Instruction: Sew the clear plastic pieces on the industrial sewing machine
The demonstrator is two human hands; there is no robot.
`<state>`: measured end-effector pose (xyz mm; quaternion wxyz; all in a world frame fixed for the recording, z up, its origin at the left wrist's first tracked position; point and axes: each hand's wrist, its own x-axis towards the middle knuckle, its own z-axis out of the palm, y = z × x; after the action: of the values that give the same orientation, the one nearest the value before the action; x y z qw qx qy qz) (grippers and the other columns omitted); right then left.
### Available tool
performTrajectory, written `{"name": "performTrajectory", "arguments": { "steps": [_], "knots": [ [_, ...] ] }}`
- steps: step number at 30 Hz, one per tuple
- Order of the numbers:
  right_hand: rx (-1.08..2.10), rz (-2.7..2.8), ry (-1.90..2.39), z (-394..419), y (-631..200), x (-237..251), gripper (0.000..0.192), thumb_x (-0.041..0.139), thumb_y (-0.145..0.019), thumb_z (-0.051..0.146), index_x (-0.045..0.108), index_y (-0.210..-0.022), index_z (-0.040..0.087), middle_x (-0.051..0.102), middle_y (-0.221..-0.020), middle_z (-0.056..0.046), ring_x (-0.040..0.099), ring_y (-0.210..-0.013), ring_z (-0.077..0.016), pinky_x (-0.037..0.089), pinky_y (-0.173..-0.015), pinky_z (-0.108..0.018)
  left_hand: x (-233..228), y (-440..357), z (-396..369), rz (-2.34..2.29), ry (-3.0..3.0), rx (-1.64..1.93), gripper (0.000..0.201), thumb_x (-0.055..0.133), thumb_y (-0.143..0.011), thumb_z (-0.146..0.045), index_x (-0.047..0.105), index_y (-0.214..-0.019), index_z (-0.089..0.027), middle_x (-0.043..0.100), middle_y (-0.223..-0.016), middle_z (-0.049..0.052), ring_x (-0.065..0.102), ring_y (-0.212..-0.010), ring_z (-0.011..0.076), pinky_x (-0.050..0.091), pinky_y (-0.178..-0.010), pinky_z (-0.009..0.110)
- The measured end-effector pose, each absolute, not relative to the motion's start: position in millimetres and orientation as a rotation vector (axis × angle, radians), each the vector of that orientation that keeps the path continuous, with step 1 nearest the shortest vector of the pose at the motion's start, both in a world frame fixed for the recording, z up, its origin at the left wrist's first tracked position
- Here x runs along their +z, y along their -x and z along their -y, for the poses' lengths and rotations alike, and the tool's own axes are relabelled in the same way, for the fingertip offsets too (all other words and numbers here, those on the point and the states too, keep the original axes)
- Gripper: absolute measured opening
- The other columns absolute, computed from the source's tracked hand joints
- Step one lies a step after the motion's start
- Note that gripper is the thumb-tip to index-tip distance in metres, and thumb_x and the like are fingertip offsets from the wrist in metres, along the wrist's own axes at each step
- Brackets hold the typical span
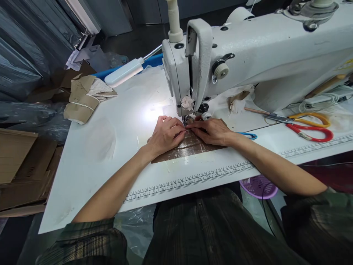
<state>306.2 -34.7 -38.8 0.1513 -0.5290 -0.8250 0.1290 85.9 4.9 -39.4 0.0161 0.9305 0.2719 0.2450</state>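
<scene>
A white sewing machine [242,51] stands over the table, its presser foot [186,120] lit from the left. My left hand [168,134] is closed, with thumb and fingertips pressed together just left of the foot. From the other side my right hand [211,130] reaches in, fingers bent together and index fingertip close to the needle area. What lies between the fingertips of either hand is hidden or too small to name. Beneath both hands is a brown, scratched, shiny flat piece [187,148]. A tuft of pale thread or cloth [187,103] hangs on the machine head.
Red-and-yellow-handled scissors [310,127] lie at right, beside a blue-handled tool [248,135]. A lamp [125,71] shines from the left near a tied cloth bundle [81,101]. A ruler strip [190,182] follows the front edge. A purple basket [259,187] sits below.
</scene>
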Motion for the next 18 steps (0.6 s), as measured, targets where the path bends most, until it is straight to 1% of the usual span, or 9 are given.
{"name": "performTrajectory", "arguments": {
  "steps": [5,8,10,14,18],
  "knots": [
    [0.254,2.466,1.564,37,-302,-38,0.037,0.04,-0.099,0.037,0.06,-0.13,0.033,0.058,-0.112,-0.009,0.056,-0.074,-0.0181,0.033,-0.056,-0.027,-38,-81,-5,-0.703,-2.898,0.717,0.018,0.052,-0.092,-0.022,0.07,-0.089,-0.021,0.072,-0.094,0.003,0.064,-0.083,0.0159,0.041,-0.084,0.039],
    [0.24,2.477,1.543,37,-302,-40,0.038,0.038,-0.099,0.035,0.06,-0.13,0.034,0.054,-0.119,-0.008,0.055,-0.076,-0.0174,0.033,-0.056,-0.027,-34,-79,-4,-0.662,-2.923,0.696,0.019,0.052,-0.09,-0.021,0.071,-0.091,-0.021,0.073,-0.095,0.002,0.064,-0.082,0.0157,0.04,-0.089,0.041],
    [0.242,2.471,1.528,37,-302,-41,0.038,0.038,-0.099,0.034,0.061,-0.128,0.033,0.053,-0.12,-0.009,0.055,-0.078,-0.0175,0.033,-0.057,-0.027,-33,-79,-3,-0.668,-2.949,0.699,0.019,0.053,-0.089,-0.022,0.071,-0.092,-0.021,0.074,-0.096,0.002,0.063,-0.08,0.0166,0.039,-0.091,0.043],
    [0.241,2.44,1.487,37,-304,-45,0.037,0.04,-0.099,0.033,0.063,-0.127,0.032,0.053,-0.117,-0.009,0.056,-0.083,-0.0181,0.034,-0.057,-0.027,-34,-79,-1,-0.682,-3.015,0.671,0.021,0.051,-0.088,-0.024,0.072,-0.093,-0.021,0.074,-0.098,0.004,0.061,-0.079,0.0188,0.038,-0.088,0.045],
    [0.259,2.425,1.425,37,-309,-50,0.036,0.041,-0.099,0.034,0.062,-0.128,0.036,0.053,-0.117,-0.008,0.057,-0.089,-0.0182,0.037,-0.06,-0.027,-36,-79,1,-0.66,-3.086,0.615,0.024,0.048,-0.089,-0.023,0.071,-0.095,-0.019,0.073,-0.101,0.006,0.06,-0.077,0.0186,0.039,-0.086,0.044]
  ]
}}
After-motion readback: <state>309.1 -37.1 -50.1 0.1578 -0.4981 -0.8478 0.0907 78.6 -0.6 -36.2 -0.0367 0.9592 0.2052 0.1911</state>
